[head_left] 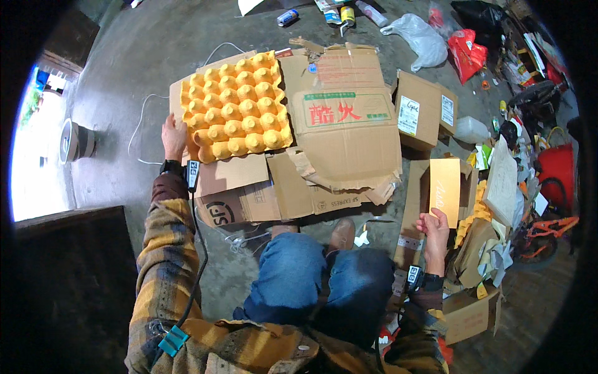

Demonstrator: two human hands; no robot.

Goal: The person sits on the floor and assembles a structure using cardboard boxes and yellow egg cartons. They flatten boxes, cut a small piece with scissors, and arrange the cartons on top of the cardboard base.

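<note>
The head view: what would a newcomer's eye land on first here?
Most likely the bright yellow egg tray, lying on flattened cardboard left of the middle, with the left hand at its left edge. Next comes, right of the middle, the pale orange card that the right hand holds by its lower end. Beyond, a red bag stands out on the floor at upper right, beside a pale plastic bag.

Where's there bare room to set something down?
Bare grey concrete floor lies left of the blue cylindrical can, beyond the yellow moulded egg tray. Right of that tray, flat brown cardboard is uncovered. Crowded: around the right hand and its pale-orange card strip.
</note>
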